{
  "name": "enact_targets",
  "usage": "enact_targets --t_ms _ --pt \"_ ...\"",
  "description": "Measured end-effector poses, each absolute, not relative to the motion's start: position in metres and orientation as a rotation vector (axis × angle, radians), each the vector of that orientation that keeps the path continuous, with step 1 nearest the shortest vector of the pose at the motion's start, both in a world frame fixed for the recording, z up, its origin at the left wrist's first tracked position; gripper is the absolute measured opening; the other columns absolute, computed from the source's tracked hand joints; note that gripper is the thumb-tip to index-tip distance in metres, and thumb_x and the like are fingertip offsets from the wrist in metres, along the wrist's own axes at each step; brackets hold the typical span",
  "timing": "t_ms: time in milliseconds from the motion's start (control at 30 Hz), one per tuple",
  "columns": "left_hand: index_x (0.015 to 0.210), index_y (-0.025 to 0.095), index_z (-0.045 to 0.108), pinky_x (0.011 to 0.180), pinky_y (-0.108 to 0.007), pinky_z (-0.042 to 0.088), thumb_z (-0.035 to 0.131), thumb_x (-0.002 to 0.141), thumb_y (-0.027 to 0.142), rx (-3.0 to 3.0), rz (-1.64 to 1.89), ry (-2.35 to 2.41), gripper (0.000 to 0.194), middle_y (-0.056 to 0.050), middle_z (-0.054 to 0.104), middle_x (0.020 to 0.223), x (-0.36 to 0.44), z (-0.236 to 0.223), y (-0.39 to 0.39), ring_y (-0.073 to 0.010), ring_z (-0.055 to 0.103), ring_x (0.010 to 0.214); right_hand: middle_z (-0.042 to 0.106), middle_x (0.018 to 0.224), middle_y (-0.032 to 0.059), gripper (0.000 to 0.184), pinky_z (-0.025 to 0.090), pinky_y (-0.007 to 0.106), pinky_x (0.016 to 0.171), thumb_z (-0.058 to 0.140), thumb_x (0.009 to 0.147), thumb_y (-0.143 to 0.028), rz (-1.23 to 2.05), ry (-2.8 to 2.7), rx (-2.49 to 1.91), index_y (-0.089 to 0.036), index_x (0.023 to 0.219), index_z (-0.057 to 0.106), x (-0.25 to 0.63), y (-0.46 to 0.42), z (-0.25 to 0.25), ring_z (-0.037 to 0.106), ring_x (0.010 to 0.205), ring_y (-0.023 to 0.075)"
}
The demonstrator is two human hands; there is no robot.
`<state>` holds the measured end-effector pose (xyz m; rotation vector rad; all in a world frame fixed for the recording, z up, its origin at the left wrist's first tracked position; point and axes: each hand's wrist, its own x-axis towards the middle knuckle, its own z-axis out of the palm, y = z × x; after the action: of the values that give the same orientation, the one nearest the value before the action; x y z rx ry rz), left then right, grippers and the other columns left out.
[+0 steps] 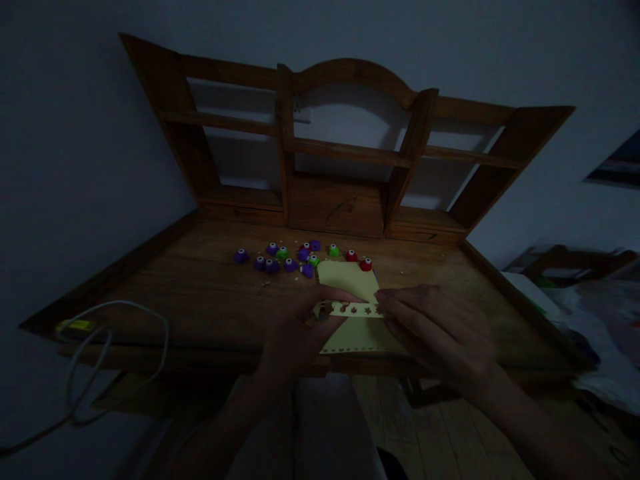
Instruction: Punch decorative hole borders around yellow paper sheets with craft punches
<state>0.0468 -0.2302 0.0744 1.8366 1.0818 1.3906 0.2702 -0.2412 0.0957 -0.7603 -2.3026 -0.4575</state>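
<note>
My left hand [307, 323] is closed on the left end of a pale yellow paper strip [361, 309], with thumb and fingers on either side. A row of small star- or flower-like cut-outs runs along the strip. The fingers of my right hand [440, 330] are closed on its right end. Under the strip lies yellow paper [345, 277], whose near edge also has a row of small holes. Whether strip and sheet are joined, I cannot tell. Just beyond are several small craft punches: purple [241, 255], green [333, 250] and red [351, 255].
A wooden desk [200, 287] carries a hutch [345, 157] of shelves and drawers along its back. Small paper scraps are scattered among the punches. At left a pale cable [165, 333] loops over the front edge. A wooden chair [575, 260] stands at right. The light is dim.
</note>
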Motion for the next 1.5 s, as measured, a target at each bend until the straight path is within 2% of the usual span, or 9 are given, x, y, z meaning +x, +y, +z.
enact_targets --t_ms 133,367,700,967,1067,1200,1267,1367,1500 --pt "0.085 0.024 0.067 0.076 -0.026 0.053 0.062 0.074 0.006 1.849 1.481 1.091 0.022 0.003 0.072 0.085 0.052 0.074 -0.235 -0.0147 0.066 0.080 0.067 0.115 0.0115 0.040 0.054 0.039 0.085 0.054 0.089 -0.012 -0.591 -2.377 -0.696 -0.013 0.129 0.052 0.265 -0.248 0.102 0.063 0.102 0.0231" --pt "0.096 0.025 0.069 0.086 -0.028 0.052 0.057 0.079 0.007 1.863 1.415 0.952 0.028 0.000 0.072 0.099 0.045 0.075 -0.239 -0.0168 0.065 0.096 0.067 0.116 0.0063 0.033 0.056 0.036 0.088 0.048 0.091 -0.012 -0.681 -2.421 -0.617 -0.021 0.122 0.058 0.268 -0.259 0.107 0.063 0.107 0.0211" --pt "0.097 0.025 0.070 0.089 -0.034 0.052 0.056 0.085 0.016 1.888 1.347 0.932 0.021 -0.002 0.073 0.101 0.038 0.075 -0.240 -0.0196 0.067 0.097 0.067 0.117 0.0039 0.035 0.057 0.035 0.088 0.047 0.092 -0.013 -0.581 -2.442 -0.612 -0.026 0.123 0.058 0.270 -0.261 0.110 0.063 0.106 0.0209" --pt "0.096 0.025 0.071 0.092 -0.036 0.051 0.055 0.086 0.016 1.892 1.346 0.879 0.021 -0.003 0.072 0.103 0.037 0.073 -0.239 -0.0204 0.066 0.099 0.068 0.115 0.0047 0.036 0.054 0.034 0.091 0.044 0.093 -0.010 -0.608 -2.419 -0.656 -0.022 0.125 0.055 0.271 -0.260 0.106 0.063 0.105 0.0193" --pt "0.095 0.025 0.071 0.091 -0.035 0.052 0.055 0.086 0.016 1.914 1.345 0.902 0.021 -0.003 0.073 0.102 0.040 0.076 -0.241 -0.0199 0.067 0.098 0.068 0.114 0.0076 0.037 0.051 0.035 0.092 0.042 0.093 -0.009 -0.557 -2.407 -0.696 -0.016 0.128 0.052 0.270 -0.260 0.103 0.062 0.106 0.0198" --pt "0.090 0.025 0.071 0.081 -0.029 0.055 0.063 0.082 0.019 1.951 1.381 1.027 0.013 0.000 0.074 0.091 0.048 0.079 -0.244 -0.0170 0.069 0.086 0.069 0.106 0.0098 0.035 0.051 0.035 0.086 0.054 0.088 -0.009 -0.500 -2.338 -0.673 -0.012 0.123 0.055 0.263 -0.254 0.095 0.063 0.099 0.0203" --pt "0.084 0.024 0.070 0.073 -0.026 0.055 0.066 0.080 0.024 1.911 1.401 1.148 0.006 0.001 0.074 0.083 0.053 0.077 -0.239 -0.0158 0.069 0.077 0.070 0.096 0.0074 0.026 0.051 0.034 0.079 0.060 0.084 -0.011 -0.402 -2.257 -0.743 -0.016 0.109 0.061 0.258 -0.246 0.092 0.063 0.088 0.0191" --pt "0.088 0.022 0.067 0.064 -0.024 0.054 0.065 0.081 0.032 1.831 1.349 1.196 0.012 0.000 0.073 0.085 0.058 0.064 -0.217 -0.0157 0.068 0.075 0.067 0.086 0.0049 0.006 0.048 0.030 0.071 0.059 0.085 -0.017 -0.062 -2.169 -0.998 -0.018 0.090 0.063 0.253 -0.225 0.087 0.061 0.078 0.0166" --pt "0.107 0.021 0.059 0.073 -0.029 0.054 0.061 0.084 0.028 1.858 1.210 1.186 0.025 -0.003 0.069 0.097 0.065 0.029 -0.174 -0.0180 0.067 0.087 0.065 0.079 0.0022 0.012 0.043 0.024 0.059 0.052 0.088 -0.021 0.374 -2.167 -1.184 -0.018 0.084 0.063 0.255 -0.178 0.065 0.059 0.068 0.0133"
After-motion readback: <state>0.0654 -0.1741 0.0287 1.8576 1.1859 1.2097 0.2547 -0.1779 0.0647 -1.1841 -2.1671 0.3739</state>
